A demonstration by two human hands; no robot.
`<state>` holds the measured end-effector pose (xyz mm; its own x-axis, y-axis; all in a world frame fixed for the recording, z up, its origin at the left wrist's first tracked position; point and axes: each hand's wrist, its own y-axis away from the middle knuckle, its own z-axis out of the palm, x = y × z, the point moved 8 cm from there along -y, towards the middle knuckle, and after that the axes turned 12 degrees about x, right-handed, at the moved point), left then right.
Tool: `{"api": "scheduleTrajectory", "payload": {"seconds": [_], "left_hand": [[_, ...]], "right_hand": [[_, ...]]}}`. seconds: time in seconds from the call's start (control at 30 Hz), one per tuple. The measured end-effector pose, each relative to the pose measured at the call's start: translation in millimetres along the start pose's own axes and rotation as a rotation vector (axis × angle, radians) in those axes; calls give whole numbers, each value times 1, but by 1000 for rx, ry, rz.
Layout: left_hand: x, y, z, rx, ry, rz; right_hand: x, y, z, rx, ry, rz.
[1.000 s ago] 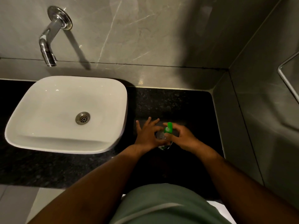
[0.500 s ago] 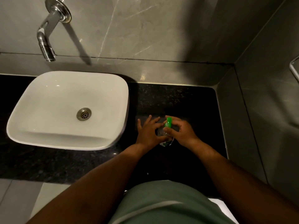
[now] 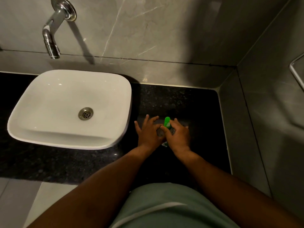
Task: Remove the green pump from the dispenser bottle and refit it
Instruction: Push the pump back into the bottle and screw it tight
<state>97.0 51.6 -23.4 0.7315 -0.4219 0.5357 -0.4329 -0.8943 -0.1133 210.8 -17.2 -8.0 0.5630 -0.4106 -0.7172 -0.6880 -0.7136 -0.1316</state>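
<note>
A clear dispenser bottle (image 3: pixel 159 132) stands on the black counter (image 3: pixel 181 102), right of the basin, mostly hidden by both hands. Its green pump (image 3: pixel 167 122) sticks up on top, nozzle pointing away from me. My left hand (image 3: pixel 148 132) rests against the bottle's left side with fingers spread, thumb pressed to the bottle. My right hand (image 3: pixel 177 135) curls around the pump's collar from the right, thumb and fingers pinching just below the green head.
A white basin (image 3: pixel 49 102) with a metal drain (image 3: pixel 85 113) sits to the left, under a chrome wall tap (image 3: pixel 51 38). Grey tiled walls close the back and right side. A metal rail (image 3: pixel 296 71) shows at the far right.
My right hand has turned on the pump, and the green nozzle has swung to point straight away from me. The left hand stays against the bottle. The camera has shifted slightly.
</note>
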Motion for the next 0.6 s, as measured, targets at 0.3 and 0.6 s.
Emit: {"api": "scheduleTrajectory", "payload": {"seconds": [0.3,0.6], "left_hand": [[7,1,-3,7,-13,15],[21,4,-12,32,-90,241]], "right_hand": [[4,2,-4,2,-53,29],[2,9,-19,-143,-256,-25]]}}
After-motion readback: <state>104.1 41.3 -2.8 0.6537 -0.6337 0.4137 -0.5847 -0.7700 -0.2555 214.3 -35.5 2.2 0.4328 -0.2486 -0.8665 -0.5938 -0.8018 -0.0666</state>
